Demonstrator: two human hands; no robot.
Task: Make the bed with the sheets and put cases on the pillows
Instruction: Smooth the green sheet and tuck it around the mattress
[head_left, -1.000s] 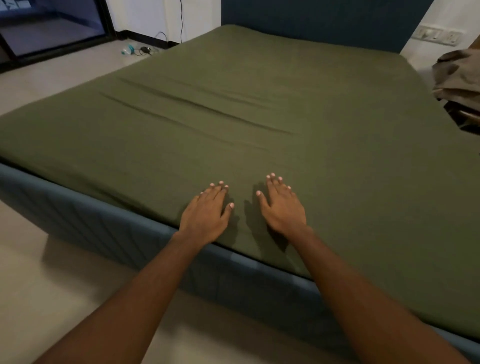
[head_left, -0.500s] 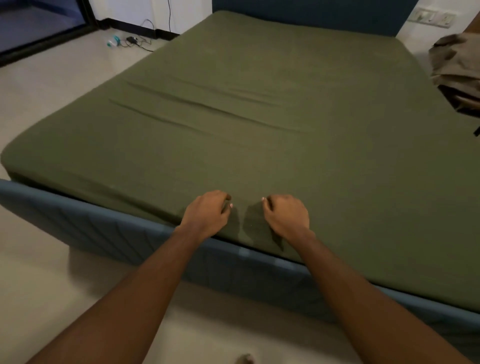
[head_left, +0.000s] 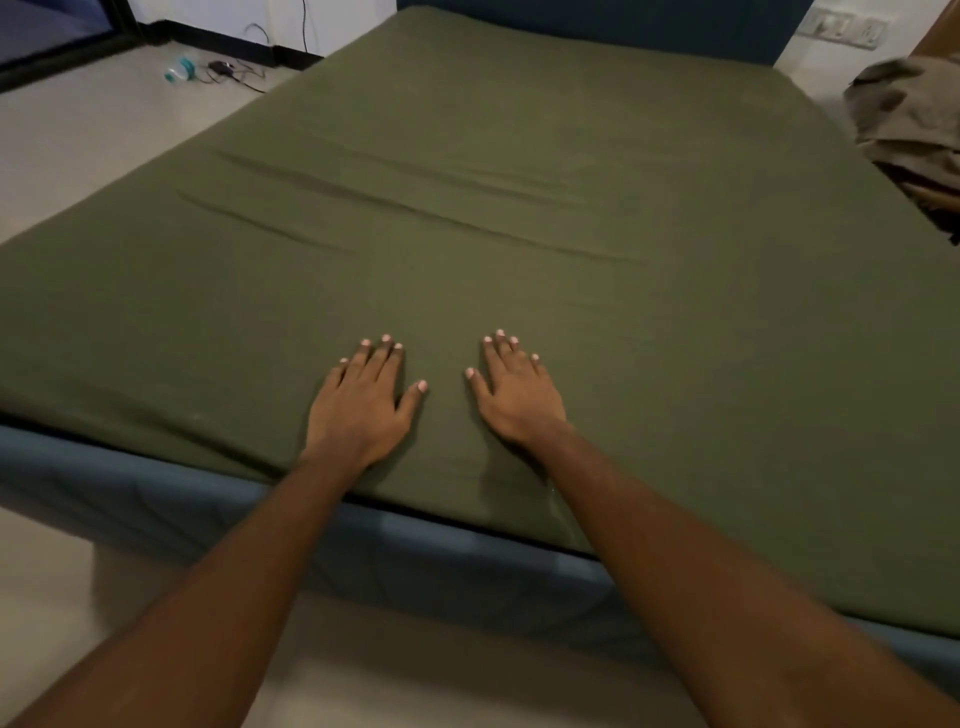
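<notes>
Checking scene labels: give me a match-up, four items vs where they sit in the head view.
Items:
1. green sheet
2. left hand
3. bundled brown cloth
4. charger and cable

Places:
A. floor, far left
B. flat on the sheet near the bed's front edge
C. right edge, off the mattress
D. stretched over the mattress, creased mid-bed

Pairs: 1-D, 2-B, 3-C, 4-A

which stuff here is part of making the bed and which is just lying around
Part of the job:
green sheet on the mattress
left hand and right hand, flat on the sheet
crumpled cloth at the right edge, possibly bedding; cannot tell

Just lying about:
small bottle on the floor
dark cable beside it
wall sockets
</notes>
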